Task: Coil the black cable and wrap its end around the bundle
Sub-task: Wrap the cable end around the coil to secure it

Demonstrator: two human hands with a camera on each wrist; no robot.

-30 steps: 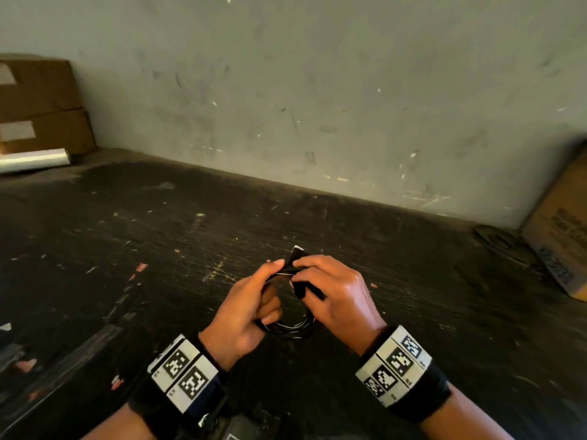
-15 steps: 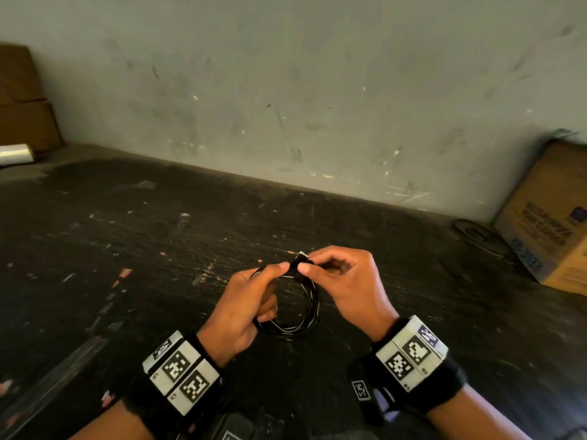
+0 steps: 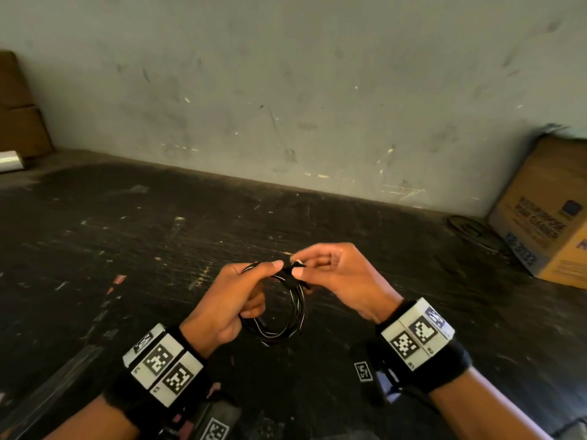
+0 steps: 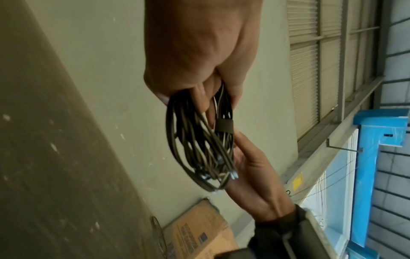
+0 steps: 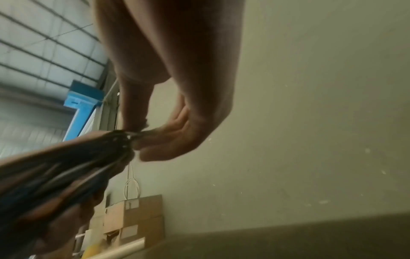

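A black cable coil (image 3: 293, 315) of several loops hangs above the dark tabletop, between both hands. My left hand (image 3: 241, 296) grips the coil's left side, thumb lying over its top. My right hand (image 3: 330, 268) pinches the cable's end (image 3: 298, 264) at the top of the coil with thumb and forefinger. In the left wrist view the coil (image 4: 199, 140) shows a dark band (image 4: 224, 126) wrapped round the loops, with the right hand's fingers (image 4: 248, 152) just beside it. The right wrist view shows the fingertips (image 5: 142, 135) nipping the blurred bundle (image 5: 84, 161).
The scratched black table (image 3: 158, 249) runs back to a grey wall (image 3: 286, 106). A cardboard box (image 3: 546, 211) stands at the right, with a second dark coil (image 3: 470, 230) lying beside it. More boxes (image 3: 19, 122) and a white roll (image 3: 9, 161) sit far left.
The right hand has turned from lying over the coil to pinching the cable end at its top. The coil has opened into a rounder hanging loop. Both hands rose slightly.
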